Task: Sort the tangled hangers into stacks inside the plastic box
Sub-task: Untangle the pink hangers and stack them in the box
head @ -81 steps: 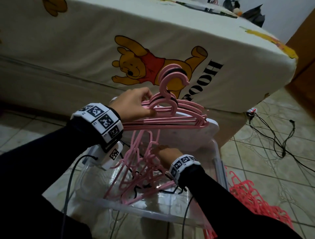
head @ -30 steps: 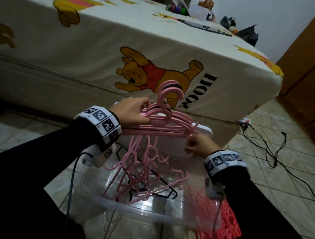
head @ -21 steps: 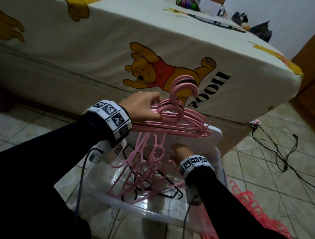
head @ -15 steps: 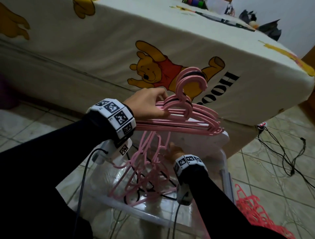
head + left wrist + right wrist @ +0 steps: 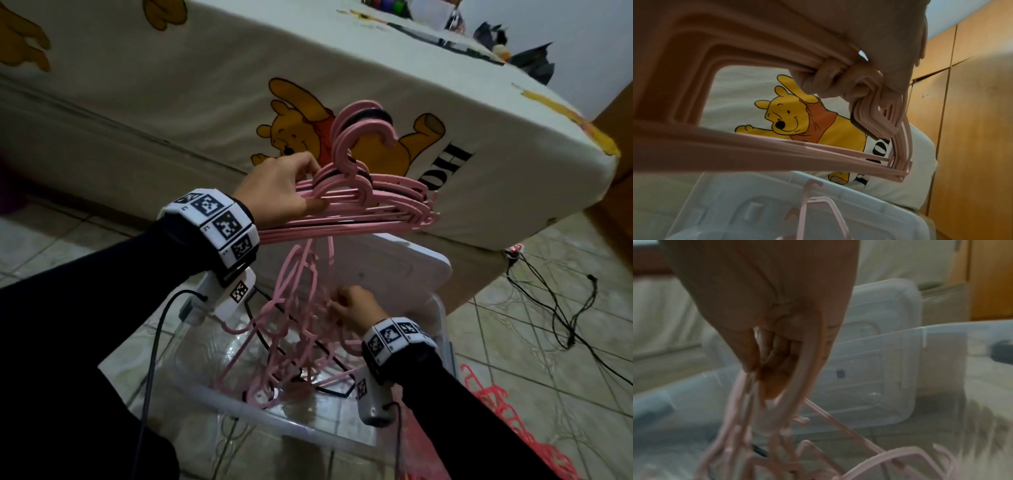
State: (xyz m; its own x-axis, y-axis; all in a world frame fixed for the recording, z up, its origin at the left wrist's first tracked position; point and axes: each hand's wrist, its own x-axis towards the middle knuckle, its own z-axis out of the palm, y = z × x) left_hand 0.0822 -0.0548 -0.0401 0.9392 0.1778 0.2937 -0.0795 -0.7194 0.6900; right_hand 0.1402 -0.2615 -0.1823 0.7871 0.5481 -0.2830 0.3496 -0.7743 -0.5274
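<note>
— Tiled floor (image 5: pixel 548 346) runs under everything, and behind it stands a bed whose cream sheet (image 5: pixel 212 78) carries a yellow cartoon bear in a red shirt (image 5: pixel 308 137). What sits nearest the camera?

— Nearest is a clear plastic box (image 5: pixel 274 419) on the floor, with its white lid (image 5: pixel 387 270) propped at the far side against the bed. Black cables (image 5: pixel 561 308) trail over the tiles on the right, and a heap of red hangers (image 5: pixel 496 407) lies on the floor just right of the box.

— Where are the pink hangers?

— Split in two. A neat stack of pink hangers (image 5: pixel 359 205) is held up above the box, hooks pointing upward. Below it a tangle of pink hangers (image 5: pixel 294 342) dangles down into the box, its lower ends resting on the bottom; at least one black hanger (image 5: pixel 329 383) lies among them.

— And the hands?

— His or her left hand (image 5: pixel 284 192) grips the stack at the left shoulder, fingers curled round the bars with the thumb underneath; the left wrist view shows those fingers (image 5: pixel 830 81) wrapped tight on the bundle. The right hand (image 5: pixel 356 308) is lower, inside the box opening, fingers curled and pinching pink strands of the tangle. The right wrist view, blurred, shows a pink hook looped over the fingers (image 5: pixel 777 353).
</note>
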